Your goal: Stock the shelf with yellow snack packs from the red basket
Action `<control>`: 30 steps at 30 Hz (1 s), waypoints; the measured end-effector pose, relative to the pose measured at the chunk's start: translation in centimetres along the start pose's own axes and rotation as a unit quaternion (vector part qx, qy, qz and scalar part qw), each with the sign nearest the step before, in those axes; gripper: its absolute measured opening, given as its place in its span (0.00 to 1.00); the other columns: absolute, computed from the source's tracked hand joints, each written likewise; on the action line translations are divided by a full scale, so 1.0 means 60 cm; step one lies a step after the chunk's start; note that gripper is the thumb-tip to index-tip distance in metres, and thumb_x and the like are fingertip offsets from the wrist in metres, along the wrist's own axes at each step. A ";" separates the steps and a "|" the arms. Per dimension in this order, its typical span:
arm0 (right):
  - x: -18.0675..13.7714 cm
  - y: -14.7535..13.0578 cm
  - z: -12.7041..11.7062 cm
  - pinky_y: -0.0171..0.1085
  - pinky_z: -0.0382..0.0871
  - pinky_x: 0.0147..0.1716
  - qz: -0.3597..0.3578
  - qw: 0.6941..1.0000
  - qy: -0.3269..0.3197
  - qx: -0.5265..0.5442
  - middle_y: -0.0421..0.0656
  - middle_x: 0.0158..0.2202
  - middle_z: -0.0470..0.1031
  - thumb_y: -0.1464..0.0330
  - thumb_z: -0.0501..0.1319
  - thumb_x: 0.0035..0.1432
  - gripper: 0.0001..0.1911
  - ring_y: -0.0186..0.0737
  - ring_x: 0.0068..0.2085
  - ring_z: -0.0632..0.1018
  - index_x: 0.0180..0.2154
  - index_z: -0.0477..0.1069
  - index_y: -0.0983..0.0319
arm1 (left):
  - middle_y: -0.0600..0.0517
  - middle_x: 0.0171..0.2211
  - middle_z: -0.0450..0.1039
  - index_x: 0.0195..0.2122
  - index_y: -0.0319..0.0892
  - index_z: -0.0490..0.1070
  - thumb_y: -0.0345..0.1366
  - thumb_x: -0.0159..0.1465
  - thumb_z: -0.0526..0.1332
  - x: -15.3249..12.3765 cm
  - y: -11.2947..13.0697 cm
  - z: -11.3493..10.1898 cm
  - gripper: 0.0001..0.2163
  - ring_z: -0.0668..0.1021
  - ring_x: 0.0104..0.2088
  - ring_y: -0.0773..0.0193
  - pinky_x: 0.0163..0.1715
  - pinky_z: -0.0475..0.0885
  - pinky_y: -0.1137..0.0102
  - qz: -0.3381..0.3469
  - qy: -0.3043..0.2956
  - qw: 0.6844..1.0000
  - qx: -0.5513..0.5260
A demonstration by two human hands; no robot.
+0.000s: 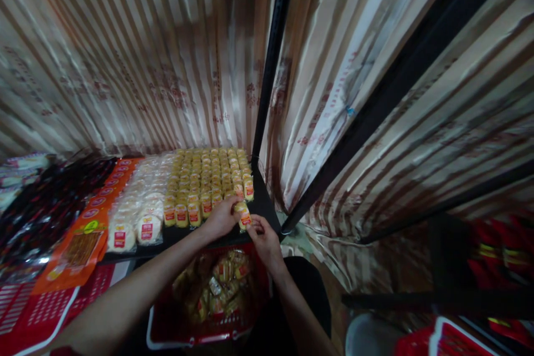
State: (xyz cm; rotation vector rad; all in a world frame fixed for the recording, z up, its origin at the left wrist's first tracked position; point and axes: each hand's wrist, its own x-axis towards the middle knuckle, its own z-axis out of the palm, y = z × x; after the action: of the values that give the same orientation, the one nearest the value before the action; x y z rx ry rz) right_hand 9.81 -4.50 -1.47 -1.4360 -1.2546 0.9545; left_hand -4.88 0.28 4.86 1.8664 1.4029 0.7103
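Observation:
Between my two hands is a small yellow packaged snack [243, 217] with a red and white label, held upright at the front right of the display. My left hand [223, 216] pinches its upper left side. The fingers of my right hand [264, 238] close on its lower right edge. Rows of matching yellow packets [200, 178] stand on the black shelf [267, 208] just behind my hands. Below my wrists, a red basket [161, 325] holds a loose heap of the same packets [225, 286].
Left of the rows stand white round packaged cakes [149, 228], orange snack bags [83, 242] and dark packets [37, 206]. Another red basket [33, 311] sits at lower left. Black posts [273, 55] and striped sheeting [167, 67] bound the back and right. A white bucket [369, 334] stands lower right.

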 end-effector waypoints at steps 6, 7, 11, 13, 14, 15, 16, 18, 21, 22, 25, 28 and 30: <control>0.059 -0.011 0.005 0.43 0.64 0.51 -0.010 0.997 0.072 -0.036 0.51 0.54 0.67 0.56 0.48 0.58 0.27 0.43 0.53 0.69 0.54 0.63 0.65 | 0.50 0.43 0.74 0.50 0.41 0.67 0.27 0.57 0.56 0.069 0.047 -0.023 0.19 0.75 0.39 0.64 0.44 0.68 0.71 0.016 0.008 0.998 0.060; 0.073 -0.011 0.007 0.44 0.60 0.55 -0.010 0.996 0.076 -0.042 0.51 0.56 0.66 0.56 0.46 0.59 0.28 0.43 0.56 0.67 0.55 0.62 0.65 | 0.50 0.43 0.74 0.50 0.41 0.67 0.28 0.57 0.56 0.081 0.055 -0.026 0.19 0.75 0.39 0.64 0.43 0.68 0.71 0.015 0.015 0.997 0.068; 0.129 -0.003 0.017 0.46 0.49 0.61 -0.039 0.994 0.062 -0.075 0.51 0.62 0.57 0.59 0.45 0.60 0.30 0.44 0.62 0.58 0.60 0.55 0.67 | 0.49 0.42 0.74 0.50 0.40 0.68 0.27 0.58 0.56 0.135 0.079 -0.040 0.18 0.76 0.38 0.64 0.43 0.68 0.70 -0.009 0.070 0.994 0.083; 0.151 0.007 0.023 0.47 0.49 0.61 -0.058 0.993 0.054 -0.091 0.51 0.62 0.55 0.59 0.46 0.59 0.31 0.45 0.63 0.56 0.60 0.53 0.68 | 0.49 0.43 0.74 0.49 0.40 0.68 0.27 0.58 0.56 0.163 0.083 -0.045 0.17 0.76 0.39 0.63 0.44 0.68 0.70 -0.019 0.095 0.992 0.083; 0.158 0.012 0.026 0.47 0.49 0.61 -0.067 0.992 0.051 -0.097 0.51 0.63 0.55 0.59 0.47 0.59 0.31 0.45 0.63 0.56 0.61 0.53 0.67 | 0.49 0.42 0.74 0.49 0.40 0.68 0.26 0.58 0.56 0.176 0.084 -0.048 0.17 0.76 0.40 0.63 0.44 0.68 0.70 -0.023 0.102 0.991 0.082; 0.164 0.017 0.029 0.47 0.50 0.61 -0.076 0.991 0.047 -0.101 0.50 0.62 0.55 0.59 0.48 0.59 0.31 0.44 0.63 0.57 0.60 0.54 0.67 | 0.49 0.42 0.74 0.49 0.40 0.68 0.26 0.58 0.56 0.190 0.083 -0.049 0.17 0.76 0.40 0.63 0.45 0.68 0.70 -0.024 0.106 0.991 0.082; 0.168 0.023 0.032 0.46 0.51 0.61 -0.086 0.990 0.041 -0.105 0.50 0.62 0.56 0.59 0.48 0.59 0.30 0.44 0.62 0.58 0.60 0.54 0.66 | 0.49 0.42 0.74 0.49 0.41 0.67 0.27 0.58 0.57 0.203 0.082 -0.051 0.17 0.76 0.41 0.63 0.45 0.68 0.69 -0.023 0.108 0.990 0.083; 0.172 0.033 0.038 0.46 0.53 0.60 -0.103 0.988 0.026 -0.111 0.49 0.61 0.58 0.60 0.48 0.59 0.30 0.44 0.61 0.60 0.60 0.54 0.65 | 0.49 0.43 0.74 0.50 0.40 0.67 0.26 0.58 0.56 0.229 0.080 -0.051 0.18 0.75 0.42 0.63 0.46 0.68 0.69 -0.013 0.110 0.990 0.092; 0.178 0.044 0.045 0.45 0.56 0.59 -0.119 0.985 0.042 -0.116 0.49 0.60 0.61 0.60 0.47 0.60 0.28 0.44 0.60 0.62 0.59 0.56 0.66 | 0.47 0.46 0.73 0.51 0.40 0.66 0.26 0.59 0.55 0.270 0.081 -0.048 0.18 0.74 0.46 0.61 0.49 0.66 0.69 0.019 0.115 0.985 0.126; 0.181 0.046 0.047 0.45 0.57 0.58 -0.121 0.985 0.052 -0.116 0.50 0.59 0.62 0.60 0.47 0.60 0.28 0.45 0.59 0.63 0.59 0.57 0.65 | 0.47 0.47 0.72 0.52 0.40 0.66 0.26 0.59 0.55 0.284 0.083 -0.047 0.19 0.74 0.46 0.61 0.49 0.66 0.69 0.028 0.115 0.983 0.142; 0.190 0.048 0.049 0.46 0.60 0.56 -0.119 0.983 0.064 -0.121 0.51 0.57 0.65 0.60 0.48 0.60 0.27 0.46 0.57 0.67 0.57 0.60 0.66 | 0.47 0.48 0.71 0.52 0.41 0.66 0.26 0.60 0.53 0.325 0.087 -0.040 0.19 0.73 0.47 0.60 0.49 0.66 0.68 0.045 0.097 0.973 0.204; 0.193 0.045 0.047 0.46 0.61 0.55 -0.130 0.981 0.061 -0.133 0.52 0.55 0.67 0.61 0.48 0.60 0.26 0.47 0.56 0.67 0.56 0.61 0.67 | 0.46 0.49 0.71 0.53 0.42 0.65 0.25 0.60 0.51 0.360 0.086 -0.030 0.20 0.73 0.49 0.59 0.49 0.66 0.69 0.051 0.056 0.963 0.260; 0.192 0.042 0.045 0.46 0.62 0.55 -0.138 0.979 0.056 -0.140 0.53 0.55 0.67 0.61 0.48 0.60 0.26 0.46 0.56 0.68 0.56 0.61 0.67 | 0.45 0.49 0.71 0.54 0.41 0.65 0.25 0.60 0.51 0.377 0.080 -0.024 0.21 0.73 0.49 0.59 0.48 0.67 0.69 0.045 0.038 0.960 0.273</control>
State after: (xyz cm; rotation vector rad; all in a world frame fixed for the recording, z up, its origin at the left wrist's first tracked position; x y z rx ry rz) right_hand 9.69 7.27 -4.11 -1.4576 -1.5013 0.5185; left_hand 2.91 21.50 10.00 2.3570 1.6951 0.4656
